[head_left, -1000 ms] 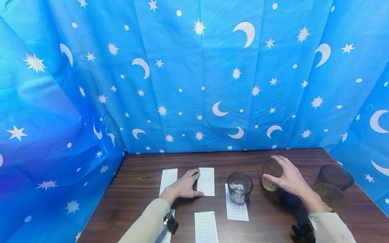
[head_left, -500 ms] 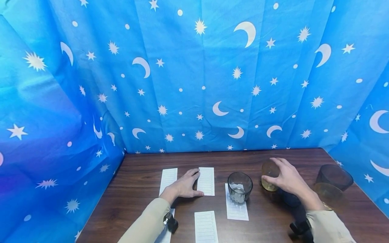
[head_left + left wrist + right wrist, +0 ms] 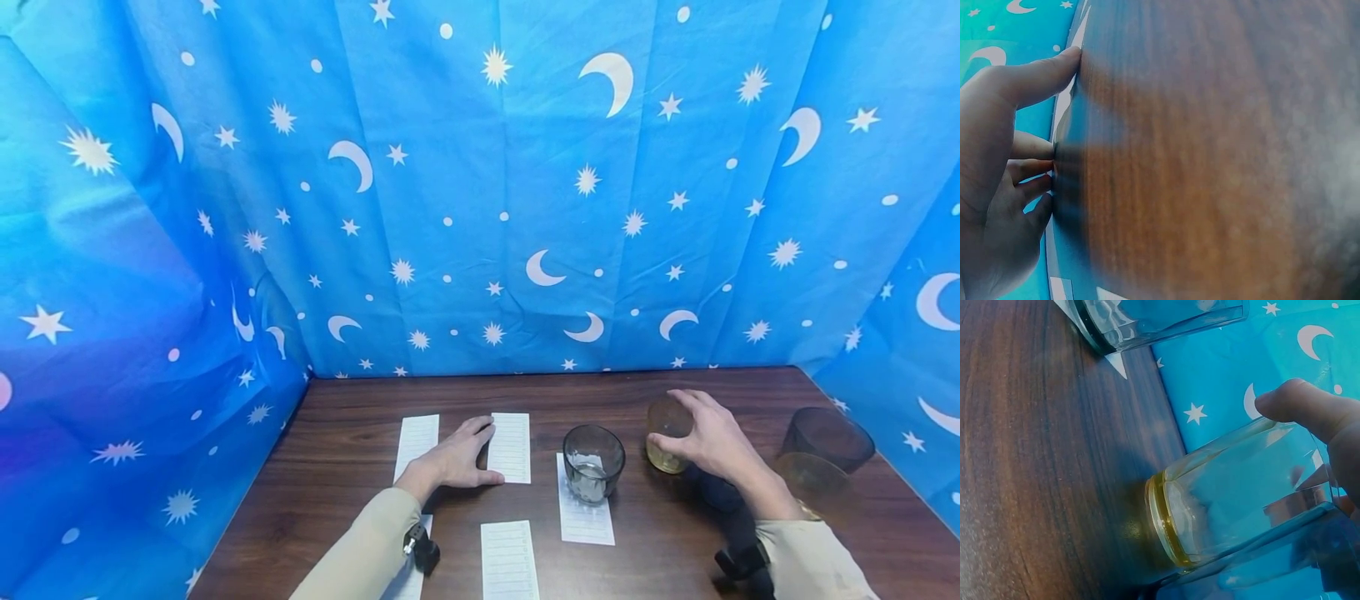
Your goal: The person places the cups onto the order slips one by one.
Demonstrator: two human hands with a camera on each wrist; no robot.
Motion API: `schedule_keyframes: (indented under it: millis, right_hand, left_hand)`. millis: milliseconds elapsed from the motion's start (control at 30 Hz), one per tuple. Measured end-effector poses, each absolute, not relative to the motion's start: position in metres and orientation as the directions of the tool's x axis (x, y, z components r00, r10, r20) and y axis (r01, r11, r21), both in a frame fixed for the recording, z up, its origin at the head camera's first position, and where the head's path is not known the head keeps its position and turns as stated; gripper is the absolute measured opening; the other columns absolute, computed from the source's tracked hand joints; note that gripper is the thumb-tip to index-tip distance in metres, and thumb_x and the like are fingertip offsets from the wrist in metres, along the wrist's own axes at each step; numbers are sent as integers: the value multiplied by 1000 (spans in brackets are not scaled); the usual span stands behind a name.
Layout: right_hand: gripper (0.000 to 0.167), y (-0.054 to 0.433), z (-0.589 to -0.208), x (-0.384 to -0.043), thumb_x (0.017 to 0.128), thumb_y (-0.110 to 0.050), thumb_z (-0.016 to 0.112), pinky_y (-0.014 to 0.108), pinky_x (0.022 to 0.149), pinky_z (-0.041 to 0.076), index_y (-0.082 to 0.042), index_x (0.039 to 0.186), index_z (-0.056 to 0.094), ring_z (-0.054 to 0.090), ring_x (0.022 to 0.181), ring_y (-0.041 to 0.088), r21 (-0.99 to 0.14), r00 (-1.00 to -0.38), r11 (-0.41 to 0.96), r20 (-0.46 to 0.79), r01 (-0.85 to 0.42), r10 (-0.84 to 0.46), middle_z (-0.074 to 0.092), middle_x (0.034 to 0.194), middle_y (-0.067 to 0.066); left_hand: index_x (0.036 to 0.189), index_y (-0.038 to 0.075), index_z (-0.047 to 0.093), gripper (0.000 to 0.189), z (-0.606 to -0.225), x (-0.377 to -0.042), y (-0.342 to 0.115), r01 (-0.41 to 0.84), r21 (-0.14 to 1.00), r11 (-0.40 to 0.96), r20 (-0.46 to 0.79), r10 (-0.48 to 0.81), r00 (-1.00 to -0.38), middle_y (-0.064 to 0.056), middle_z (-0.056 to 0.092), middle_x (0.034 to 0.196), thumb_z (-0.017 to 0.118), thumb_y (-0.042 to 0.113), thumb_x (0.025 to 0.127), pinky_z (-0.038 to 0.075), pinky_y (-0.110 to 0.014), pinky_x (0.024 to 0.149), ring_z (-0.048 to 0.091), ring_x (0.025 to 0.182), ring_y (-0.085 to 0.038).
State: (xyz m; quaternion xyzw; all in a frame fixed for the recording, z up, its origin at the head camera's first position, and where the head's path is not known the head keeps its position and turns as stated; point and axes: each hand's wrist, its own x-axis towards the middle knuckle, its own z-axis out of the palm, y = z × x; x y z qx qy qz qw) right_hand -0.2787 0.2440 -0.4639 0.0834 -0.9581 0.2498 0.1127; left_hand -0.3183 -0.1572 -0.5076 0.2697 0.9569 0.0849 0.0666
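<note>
L hand (image 3: 453, 460) is down at the far ctr paper slip (image 3: 512, 450), thumb set well apart from the other fingers, which lie close tog.; fingertips by the slip's upper L corner, thumb by its lower L corner, nothing gripped. L wrist view: thumb & fingertips come down at abt the same level, exact contact pts too blurred to tell. R hand (image 3: 716, 437) grips the amber glass (image 3: 664, 461) near its rim, thumb on the near side, other fingers round the far side, so the glass is pinched btwn them. That glass is upright on the dark wood-grain tabletop (image 3: 585, 400), R of the smoky glass (image 3: 592, 475), the two well short of touching. Smoky glass is upright too, standing on the upper part of the R paper slip (image 3: 588, 525). Other slips: far L paper slip (image 3: 416, 446) beyond the L wrist, near ctr paper slip (image 3: 510, 558) at the bottom edge, near L paper slip (image 3: 411, 579) partly behind the L sleeve (image 3: 367, 542). Dark round thing (image 3: 718, 492) sits under the R hand, mostly hidden, can't tell what. Far R: dark tumbler (image 3: 828, 435) w/ a yellowish vessel (image 3: 813, 477) just in front, overlapping in view; can't tell if they touch. Small black wrist mounts (image 3: 425, 552) on both sleeves. Blue curtain (image 3: 450, 192) w/ white moons, stars & dots behind & at both sides.
</note>
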Motion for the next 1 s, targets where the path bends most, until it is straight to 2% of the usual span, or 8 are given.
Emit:
schedule_keyframes:
  millis: [233, 600, 1000]
  right_hand:
    - [81, 247, -459, -280, 72, -39, 82, 69, 94, 42, 6, 133, 51, 46, 120, 54, -458, -940, 852, 325, -255, -106, 47, 132, 34]
    - [80, 241, -449, -282, 72, -37, 83, 68, 94, 42, 6, 133, 52, 46, 120, 52, -463, -925, 840, 363, -282, -110, 48, 133, 32]
    - [80, 226, -433, -285, 73, -38, 83, 70, 98, 38, 3, 134, 51, 40, 127, 54, -477, -935, 836, 338, -270, -109, 44, 138, 33]
  left_hand:
    - [150, 6, 37, 93, -509, -319, -158, 505, 196, 841, -81, 527, -846, -8, 29, 159, 65, 63, 82, 31, -40, 118, 26, 147, -25]
    - [150, 6, 36, 93, -511, -319, -159, 510, 195, 838, -86, 532, -842, -8, 28, 159, 65, 63, 82, 31, -40, 117, 26, 147, -25]
    - [149, 3, 38, 94, -510, -319, -160, 526, 211, 824, -59, 547, -835, -10, 30, 158, 66, 63, 82, 32, -41, 117, 27, 146, -27]
